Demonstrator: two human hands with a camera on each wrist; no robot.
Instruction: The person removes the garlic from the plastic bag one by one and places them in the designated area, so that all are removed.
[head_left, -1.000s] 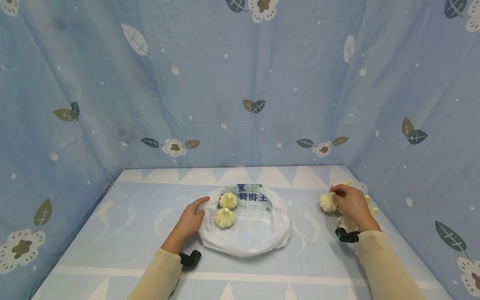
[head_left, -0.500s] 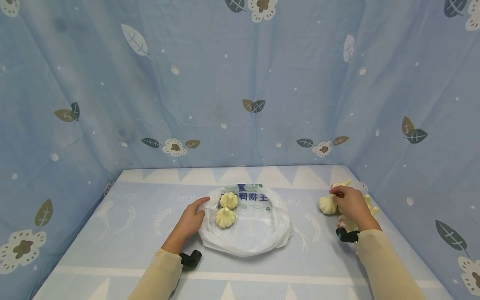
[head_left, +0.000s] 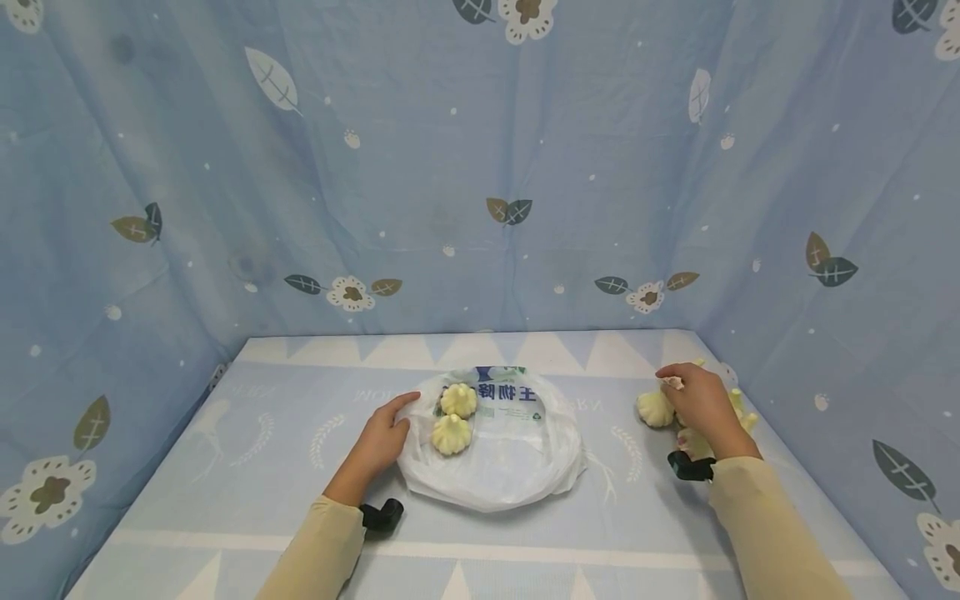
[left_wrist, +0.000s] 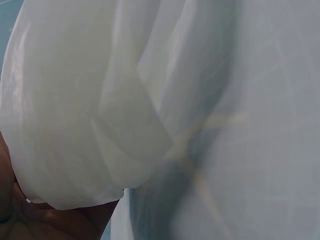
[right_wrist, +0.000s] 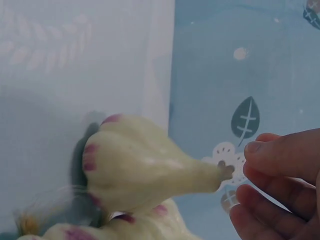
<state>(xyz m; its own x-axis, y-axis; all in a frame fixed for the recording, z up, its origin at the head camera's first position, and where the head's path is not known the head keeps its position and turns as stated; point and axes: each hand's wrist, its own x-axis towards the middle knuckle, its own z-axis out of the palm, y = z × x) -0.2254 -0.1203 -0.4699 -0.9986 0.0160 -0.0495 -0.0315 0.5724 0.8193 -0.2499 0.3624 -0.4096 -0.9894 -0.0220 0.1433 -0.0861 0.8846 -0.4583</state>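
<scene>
A white plastic bag (head_left: 491, 487) stands with its mouth spread in the middle of the table. Two pale garlic bulbs (head_left: 451, 434) lie inside its left part. My left hand (head_left: 377, 446) holds the bag's left rim, index finger over the edge; in the left wrist view the bag's side hides much of that hand. On the right, my right hand (head_left: 701, 404) hovers over a group of several garlic bulbs (head_left: 655, 410). In the right wrist view, its loosely bent fingers (right_wrist: 282, 155) lie just beyond the stem of a purple-marked garlic bulb (right_wrist: 135, 167), apart from it.
The table (head_left: 187, 467) has a pale blue patterned cover. Blue printed curtains (head_left: 420, 167) rise behind it and at both sides. Black wrist cameras (head_left: 382, 517) sit below both hands.
My right hand's fingertips have shifted slightly up and left over the garlic, and a pale bit now shows beneath them. My left hand and the bag have stayed put.
</scene>
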